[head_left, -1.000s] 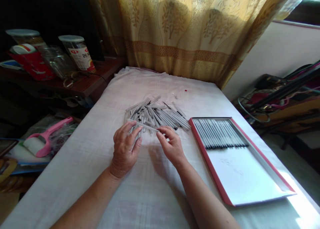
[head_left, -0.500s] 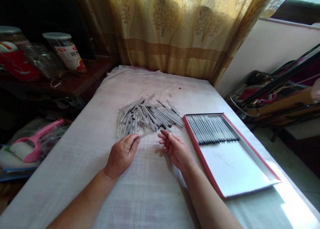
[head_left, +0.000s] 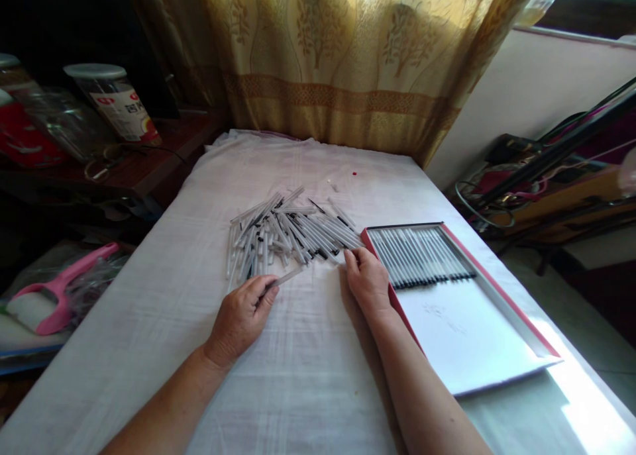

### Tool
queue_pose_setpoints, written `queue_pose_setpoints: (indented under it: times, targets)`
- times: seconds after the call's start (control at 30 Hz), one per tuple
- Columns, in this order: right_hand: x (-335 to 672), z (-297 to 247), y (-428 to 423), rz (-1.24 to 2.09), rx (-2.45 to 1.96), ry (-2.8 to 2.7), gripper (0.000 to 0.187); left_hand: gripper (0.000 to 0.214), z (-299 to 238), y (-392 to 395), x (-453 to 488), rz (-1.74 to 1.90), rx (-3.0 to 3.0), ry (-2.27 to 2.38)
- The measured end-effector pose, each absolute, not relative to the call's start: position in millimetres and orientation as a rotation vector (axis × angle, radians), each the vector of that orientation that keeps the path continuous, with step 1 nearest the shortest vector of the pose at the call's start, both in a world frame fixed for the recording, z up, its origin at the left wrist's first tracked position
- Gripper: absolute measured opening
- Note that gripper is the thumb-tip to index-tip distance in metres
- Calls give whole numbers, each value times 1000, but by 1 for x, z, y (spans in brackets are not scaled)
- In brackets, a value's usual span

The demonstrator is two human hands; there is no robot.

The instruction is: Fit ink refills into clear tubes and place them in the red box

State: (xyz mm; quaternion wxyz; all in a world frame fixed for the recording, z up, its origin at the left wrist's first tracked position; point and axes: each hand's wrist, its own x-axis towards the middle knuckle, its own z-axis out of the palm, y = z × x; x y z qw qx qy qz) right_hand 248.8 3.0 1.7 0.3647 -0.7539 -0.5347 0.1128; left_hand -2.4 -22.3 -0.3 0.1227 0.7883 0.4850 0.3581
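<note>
My left hand (head_left: 243,316) is closed around a clear pen barrel (head_left: 291,276), whose free end points right toward the pile. A loose pile of pen parts (head_left: 283,233), clear barrels mixed with black pieces, lies in front of both hands. At the pile's right front edge, my right hand (head_left: 366,279) reaches down with its fingers pressed together; whatever they grip is too small or hidden. Beside it lies a shallow red-edged box (head_left: 511,303), with a row of pens (head_left: 422,256) side by side along its far end, black ends toward me.
A white cloth (head_left: 298,389) covers the table. Tiny red and white bits lie near its far side, below a gold curtain (head_left: 328,57). On the left, a dark shelf holds jars (head_left: 116,104), with a pink-handled item (head_left: 64,289) lower down. Black bars (head_left: 556,150) stand at right.
My right hand has moved right and down to the pile's edge, its fingers closing. My left hand still holds the pen barrel almost in place. The view has shifted slightly.
</note>
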Motion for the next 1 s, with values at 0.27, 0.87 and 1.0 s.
queue_pose_setpoints:
  times: [0.27,0.87,1.0]
  targets:
    - [235,7,1,64,-1837,-1758,20,26,2,-22,-1,1068,2261,1405]
    - [223,6,4,-26,-2004,-1958,20,24,1,-23,-2,1039,2260,1380]
    - [220,6,5,-13,-2040,-1931,18,25,2,-23,-1,1027,2239,1386]
